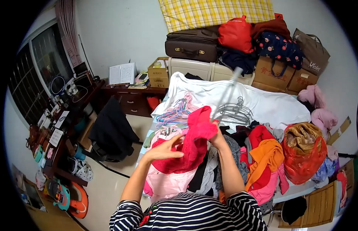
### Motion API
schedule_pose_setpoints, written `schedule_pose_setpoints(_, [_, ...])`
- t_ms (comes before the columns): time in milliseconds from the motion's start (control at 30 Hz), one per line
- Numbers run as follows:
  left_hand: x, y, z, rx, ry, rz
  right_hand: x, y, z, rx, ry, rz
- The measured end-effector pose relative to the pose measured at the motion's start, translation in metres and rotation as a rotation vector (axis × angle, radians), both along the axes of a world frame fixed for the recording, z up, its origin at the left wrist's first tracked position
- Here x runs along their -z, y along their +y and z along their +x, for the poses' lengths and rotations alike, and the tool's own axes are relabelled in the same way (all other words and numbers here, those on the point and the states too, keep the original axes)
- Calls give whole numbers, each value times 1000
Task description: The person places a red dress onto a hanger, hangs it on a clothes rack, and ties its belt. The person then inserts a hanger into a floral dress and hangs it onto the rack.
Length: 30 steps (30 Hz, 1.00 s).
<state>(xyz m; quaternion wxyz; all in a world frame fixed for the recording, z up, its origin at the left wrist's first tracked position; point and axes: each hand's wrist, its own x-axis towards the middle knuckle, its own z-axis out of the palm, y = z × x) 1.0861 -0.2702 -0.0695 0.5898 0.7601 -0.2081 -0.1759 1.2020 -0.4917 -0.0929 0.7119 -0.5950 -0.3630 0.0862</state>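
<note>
A red knitted garment [188, 148] hangs in front of me over the heaped clothes, its upper part bunched against my right hand [216, 138]. That hand is closed on a grey clothes hanger [226, 92], which points up and away and is blurred by motion. Red cloth also lies against the closed fingers. My left hand [168, 149] is at the garment's left side, thumb and fingers apart, touching the cloth. Behind are pink and blue hangers [175, 113] and a cluster of grey hangers [236, 111] on the bed.
Clothes lie heaped at right, including an orange garment [265, 158] and a red plastic bag [304, 154] stuffed with brown cloth. A white sheet [279, 106] covers the bed's far side. At left are a chair draped in black [113, 131] and a cluttered desk [57, 154].
</note>
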Motion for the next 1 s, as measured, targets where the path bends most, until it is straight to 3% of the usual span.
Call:
schedule_pose_setpoints(33, [-7, -16, -2, -160, -173, -101, -15, 7, -10, 72, -130, -28])
schedule_pose_setpoints(67, [-11, -26, 0, -155, -174, -101, -30, 12, -22, 147, -260, -56])
schedule_pose_setpoints(133, [-16, -41, 6, -139, -185, -75, -29, 8, -26, 217, -222, -233])
schedule_pose_setpoints(200, [-7, -40, 13, -248, -237, -167, -29, 0, -29, 228, -121, -139])
schedule_pose_setpoints(267, [-1, -33, 19, -380, -168, -456, -24, -16, -28, 390, -151, -229])
schedule_pose_setpoints(300, [-1, -27, 19, -425, -106, -528, -29, -25, -33, 343, -4, -250])
schedule_pose_setpoints(433, [6, -14, 32, -529, 154, -903, -14, -38, -32, 284, 26, -177])
schedule_pose_setpoints(567, [9, -3, 32, -445, 163, -1175, -9, -41, -35, 228, 127, -81])
schedule_pose_setpoints(700, [5, 0, 22, -388, 142, -1244, -4, -46, -31, 364, 311, -224])
schedule_pose_setpoints(833, [1, 16, 20, -400, 66, -1236, 8, -51, -28, 523, 286, -317])
schedule_pose_setpoints(1000, [-12, 34, 15, -367, -21, -1048, 6, -43, -37, 389, 119, -217])
